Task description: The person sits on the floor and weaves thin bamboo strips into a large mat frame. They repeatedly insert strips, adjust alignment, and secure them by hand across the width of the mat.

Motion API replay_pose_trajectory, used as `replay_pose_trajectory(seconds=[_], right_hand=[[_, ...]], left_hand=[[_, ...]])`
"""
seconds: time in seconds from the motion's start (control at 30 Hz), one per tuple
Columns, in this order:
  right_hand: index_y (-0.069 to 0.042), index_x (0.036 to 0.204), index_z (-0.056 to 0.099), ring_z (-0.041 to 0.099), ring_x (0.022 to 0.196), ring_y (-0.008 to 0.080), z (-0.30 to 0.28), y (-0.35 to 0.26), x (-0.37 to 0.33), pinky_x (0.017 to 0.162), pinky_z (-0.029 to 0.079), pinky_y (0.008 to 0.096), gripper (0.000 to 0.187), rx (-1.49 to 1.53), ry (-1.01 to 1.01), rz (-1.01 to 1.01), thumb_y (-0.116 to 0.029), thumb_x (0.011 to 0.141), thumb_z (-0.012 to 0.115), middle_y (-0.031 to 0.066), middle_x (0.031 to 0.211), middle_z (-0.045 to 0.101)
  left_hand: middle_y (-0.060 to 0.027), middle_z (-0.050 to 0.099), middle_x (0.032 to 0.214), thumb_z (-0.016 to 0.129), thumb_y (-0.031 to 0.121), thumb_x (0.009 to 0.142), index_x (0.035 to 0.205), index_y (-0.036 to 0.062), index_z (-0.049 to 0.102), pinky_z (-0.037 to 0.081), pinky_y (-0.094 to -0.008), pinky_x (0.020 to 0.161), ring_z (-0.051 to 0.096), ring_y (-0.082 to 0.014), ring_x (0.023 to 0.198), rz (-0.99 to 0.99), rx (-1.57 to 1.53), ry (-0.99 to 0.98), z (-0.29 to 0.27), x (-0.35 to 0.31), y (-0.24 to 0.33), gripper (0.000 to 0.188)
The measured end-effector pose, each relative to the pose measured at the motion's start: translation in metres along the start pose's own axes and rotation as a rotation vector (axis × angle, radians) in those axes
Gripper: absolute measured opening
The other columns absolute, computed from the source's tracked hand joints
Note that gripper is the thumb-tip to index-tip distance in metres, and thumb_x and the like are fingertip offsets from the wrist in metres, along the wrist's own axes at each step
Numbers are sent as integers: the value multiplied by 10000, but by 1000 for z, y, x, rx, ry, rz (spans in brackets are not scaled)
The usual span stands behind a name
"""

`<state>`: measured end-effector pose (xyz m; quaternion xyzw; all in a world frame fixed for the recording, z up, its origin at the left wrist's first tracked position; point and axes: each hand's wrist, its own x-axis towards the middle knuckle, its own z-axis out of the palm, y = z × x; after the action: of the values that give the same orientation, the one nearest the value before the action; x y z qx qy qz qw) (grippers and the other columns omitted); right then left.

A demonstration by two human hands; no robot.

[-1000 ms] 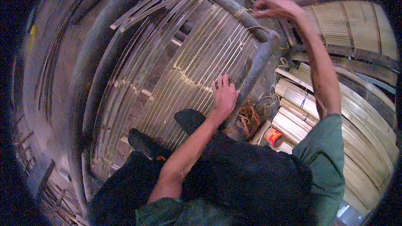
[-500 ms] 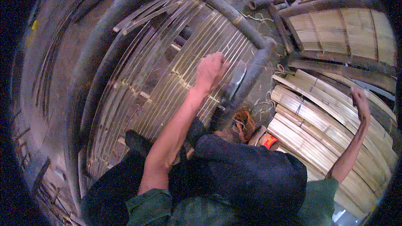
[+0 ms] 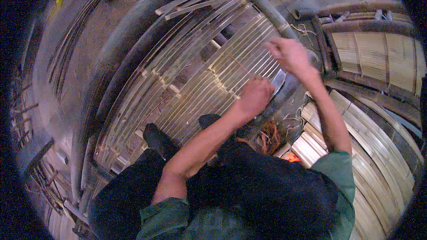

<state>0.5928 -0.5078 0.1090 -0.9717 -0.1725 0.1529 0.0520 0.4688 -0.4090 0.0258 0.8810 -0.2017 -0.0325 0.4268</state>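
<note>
My left hand [image 3: 255,94] is closed low over the slatted bamboo panel [image 3: 209,80], near its right edge. A thin brown strand [image 3: 235,62] slants over the slats toward its fingers, but whether they grip it is hidden. Just above and to the right, my right hand [image 3: 290,57] hangs with its fingers curled together. It is slightly blurred, and what it pinches, if anything, is too small to name. A shiny metal blade [image 3: 279,80] lies beside my left hand along the panel's thick edge pole.
Loose strips [image 3: 209,1] lie across the panel's far end. To the right rest a stack of pale split bamboo [image 3: 369,138] and another framed panel [image 3: 373,51]. Reddish fibres [image 3: 269,137] and an orange-red container [image 3: 291,156] sit by my knee. A thick pole [image 3: 129,31] curves along the left.
My right hand has swung in from the far right, from over the bamboo stack, to above the panel. My left hand has dropped nearer to me. The whole view has shifted a little.
</note>
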Motion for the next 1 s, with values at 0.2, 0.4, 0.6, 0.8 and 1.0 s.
replay_pose_trajectory(seconds=[0.2,0.4,0.6,0.8,1.0], right_hand=[[-59,932,642,472,593,60,88,-10,24,519,396,208,299,809,-702,113,-329,924,515,-32,649,492],[-82,1059,627,451,664,63,11,41,0,583,384,205,259,553,-537,46,-265,936,493,-52,702,486],[-109,1177,584,477,769,45,-109,-3,-9,726,419,199,278,662,-57,10,-211,937,488,5,875,588],[-86,1105,565,545,757,114,-70,-12,43,698,450,250,222,492,427,-116,-195,932,480,26,855,573],[-50,970,563,608,800,415,132,-34,84,691,483,505,264,93,155,9,-280,842,540,226,847,621]], left_hand=[[-145,603,735,570,148,768,729,74,643,444,-443,766,590,-321,712,29,-68,-90,-4,-6,-1,111],[-160,618,885,667,320,773,856,31,622,481,-452,754,584,-354,901,-402,-152,452,-81,13,-61,303],[-213,603,971,637,450,788,881,-26,612,470,-479,791,569,-399,928,-644,141,310,-63,14,-102,486],[-240,608,897,485,314,872,848,11,635,459,-500,754,573,-407,885,-847,-65,463,-32,28,-129,340],[-257,622,873,422,263,894,852,15,637,454,-525,712,592,-450,787,-883,-80,536,-21,17,-135,331]])
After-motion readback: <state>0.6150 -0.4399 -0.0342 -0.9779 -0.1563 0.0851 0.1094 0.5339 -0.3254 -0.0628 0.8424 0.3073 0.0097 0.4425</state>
